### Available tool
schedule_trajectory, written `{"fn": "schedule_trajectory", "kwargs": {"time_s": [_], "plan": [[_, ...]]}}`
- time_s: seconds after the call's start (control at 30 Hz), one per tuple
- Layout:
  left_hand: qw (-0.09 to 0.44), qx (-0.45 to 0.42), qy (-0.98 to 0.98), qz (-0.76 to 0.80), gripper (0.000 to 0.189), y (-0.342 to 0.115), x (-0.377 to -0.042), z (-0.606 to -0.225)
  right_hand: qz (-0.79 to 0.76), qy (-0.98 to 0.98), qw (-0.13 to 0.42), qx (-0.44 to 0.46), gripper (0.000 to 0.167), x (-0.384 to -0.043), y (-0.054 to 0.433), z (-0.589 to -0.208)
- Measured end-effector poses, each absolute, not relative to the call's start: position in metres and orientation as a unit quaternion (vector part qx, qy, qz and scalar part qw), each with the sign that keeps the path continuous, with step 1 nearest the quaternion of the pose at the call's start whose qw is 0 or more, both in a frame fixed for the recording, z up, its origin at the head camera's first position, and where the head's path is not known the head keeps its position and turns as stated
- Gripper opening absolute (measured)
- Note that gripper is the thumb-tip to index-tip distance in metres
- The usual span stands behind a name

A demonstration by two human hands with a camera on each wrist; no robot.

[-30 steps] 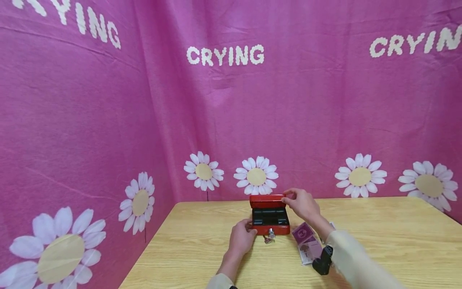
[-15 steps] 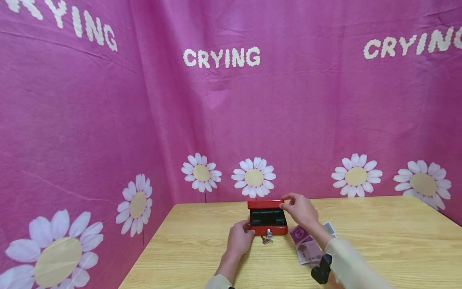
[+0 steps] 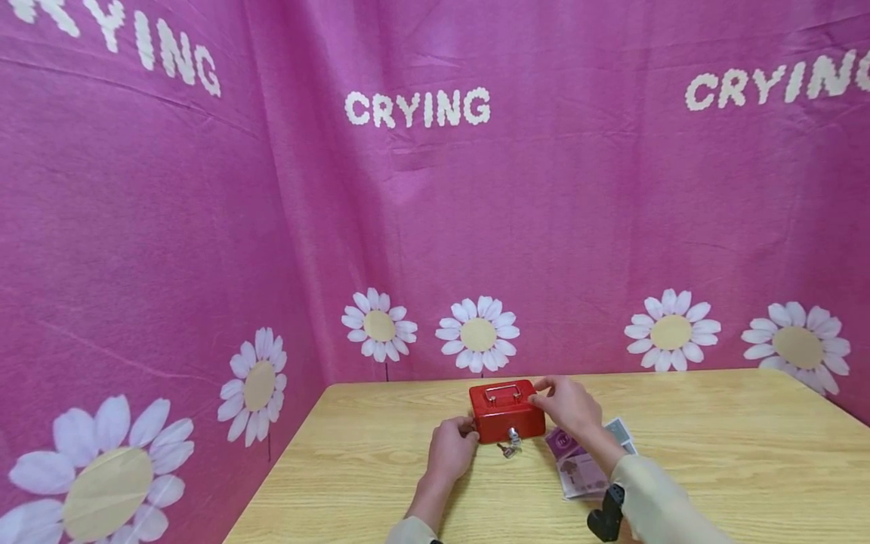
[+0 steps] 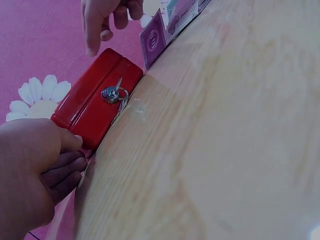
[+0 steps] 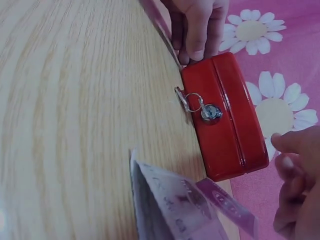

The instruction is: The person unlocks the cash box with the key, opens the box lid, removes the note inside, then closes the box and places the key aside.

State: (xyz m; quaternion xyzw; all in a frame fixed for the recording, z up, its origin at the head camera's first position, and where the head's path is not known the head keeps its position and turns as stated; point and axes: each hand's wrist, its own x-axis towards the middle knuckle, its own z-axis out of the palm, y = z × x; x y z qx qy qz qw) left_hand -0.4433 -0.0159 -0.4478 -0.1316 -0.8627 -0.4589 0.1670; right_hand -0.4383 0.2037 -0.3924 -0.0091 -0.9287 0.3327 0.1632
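Note:
A small red cash box sits on the table with its lid down and a metal carry handle on top. Keys hang on a ring from the lock in its front. My left hand holds the box at its left end, thumb against the front corner. Beside the lid's right edge is my right hand, fingers loosely bent with nothing between them; in the right wrist view its fingertips are just off the lid. Banknotes, purple and grey-green, lie partly under my right forearm.
The wooden table ends at a pink curtain printed with daisies and lettering, close behind the box. Another curtain side runs along the left. A black wrist device is on my right sleeve.
The lid, tilted back with the black inside showing a second ago, has come forward and down onto the box, my right hand lowering with it. My left hand has stayed at the box's end.

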Motion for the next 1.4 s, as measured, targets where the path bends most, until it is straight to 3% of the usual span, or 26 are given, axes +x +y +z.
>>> {"fn": "schedule_trajectory", "kwargs": {"time_s": [0.13,0.4,0.77,1.03,1.4], "plan": [[0.152,-0.125,-0.861,-0.469,0.023,-0.015,-0.443,-0.448,0.303,-0.944,0.127,-0.028,0.043,-0.436,0.205,-0.393],[0.128,-0.111,-0.863,-0.476,0.024,-0.014,-0.443,-0.447,0.298,-0.948,0.104,-0.038,0.04,-0.433,0.204,-0.395],[0.146,-0.112,-0.863,-0.47,0.025,-0.016,-0.443,-0.445,0.324,-0.939,0.115,-0.031,0.033,-0.429,0.196,-0.396],[0.129,-0.104,-0.864,-0.475,0.027,-0.014,-0.442,-0.445,0.325,-0.937,0.119,-0.048,0.036,-0.427,0.196,-0.402],[0.161,-0.112,-0.866,-0.46,0.028,-0.013,-0.443,-0.448,0.314,-0.94,0.126,-0.05,0.038,-0.422,0.193,-0.404]]}}
